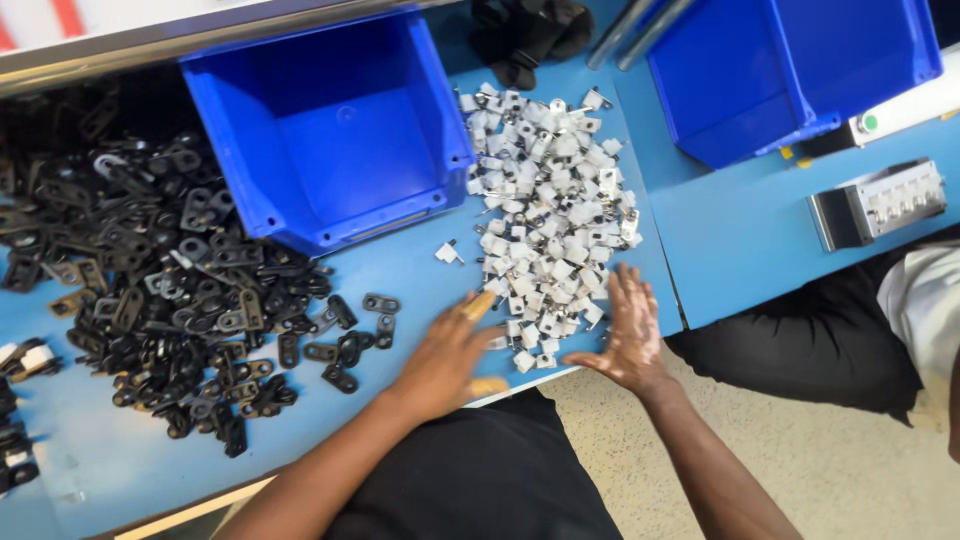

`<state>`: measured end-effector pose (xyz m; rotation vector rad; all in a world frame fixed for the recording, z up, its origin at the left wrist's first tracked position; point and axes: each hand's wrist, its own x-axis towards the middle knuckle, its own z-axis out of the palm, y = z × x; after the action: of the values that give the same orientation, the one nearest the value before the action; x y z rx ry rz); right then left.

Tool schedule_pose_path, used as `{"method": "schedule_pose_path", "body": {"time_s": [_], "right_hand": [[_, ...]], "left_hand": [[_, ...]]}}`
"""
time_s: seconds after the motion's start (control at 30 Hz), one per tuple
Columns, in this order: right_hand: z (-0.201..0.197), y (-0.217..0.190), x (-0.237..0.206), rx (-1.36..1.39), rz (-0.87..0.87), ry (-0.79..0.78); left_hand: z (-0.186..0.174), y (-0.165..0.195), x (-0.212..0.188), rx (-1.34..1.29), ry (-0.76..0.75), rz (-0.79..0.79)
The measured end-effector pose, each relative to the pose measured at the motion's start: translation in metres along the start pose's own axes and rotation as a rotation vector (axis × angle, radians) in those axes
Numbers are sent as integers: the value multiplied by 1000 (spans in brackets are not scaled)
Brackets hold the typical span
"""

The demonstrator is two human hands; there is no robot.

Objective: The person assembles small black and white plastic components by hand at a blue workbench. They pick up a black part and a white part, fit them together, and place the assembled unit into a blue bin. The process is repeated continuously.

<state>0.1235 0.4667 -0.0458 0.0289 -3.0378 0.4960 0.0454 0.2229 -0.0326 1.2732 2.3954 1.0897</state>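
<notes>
My left hand (447, 355) lies flat on the blue table (730, 230) near its front edge, fingers spread, touching the lower left edge of a pile of small white plastic parts (550, 210). On the pile's lower right edge rests my right hand (627, 330), fingers apart. Neither hand holds anything. One white part (447, 253) lies alone left of the pile. A large heap of black flat metal plates (170, 280) covers the left of the table, with a few strays (350, 335) close to my left hand.
An empty blue bin (330, 130) stands tilted behind the two piles. A second blue bin (790, 70) sits at the back right. A grey metal box with switches (880, 203) is on the right, and black cloth (525, 35) at the back. Another person's dark clothing (800, 340) shows at right.
</notes>
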Motion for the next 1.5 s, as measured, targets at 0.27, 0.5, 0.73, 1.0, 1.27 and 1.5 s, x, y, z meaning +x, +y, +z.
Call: {"method": "schedule_pose_path", "body": {"time_s": [0.27, 0.5, 0.73, 1.0, 1.27, 1.5], "right_hand": [[58, -33, 32, -233, 149, 25], [17, -46, 40, 648, 134, -8], [-20, 69, 118, 358, -247, 531], [32, -12, 87, 508, 343, 295], [11, -103, 78, 614, -10, 314], [45, -243, 131, 628, -166, -317]], "left_hand": [[33, 4, 39, 297, 32, -42], [7, -20, 46, 186, 176, -216], [11, -13, 68, 258, 147, -218], [-15, -15, 60, 255, 179, -271], [-105, -28, -71, 207, 650, -512], [-141, -77, -195, 524, 829, -904]]}}
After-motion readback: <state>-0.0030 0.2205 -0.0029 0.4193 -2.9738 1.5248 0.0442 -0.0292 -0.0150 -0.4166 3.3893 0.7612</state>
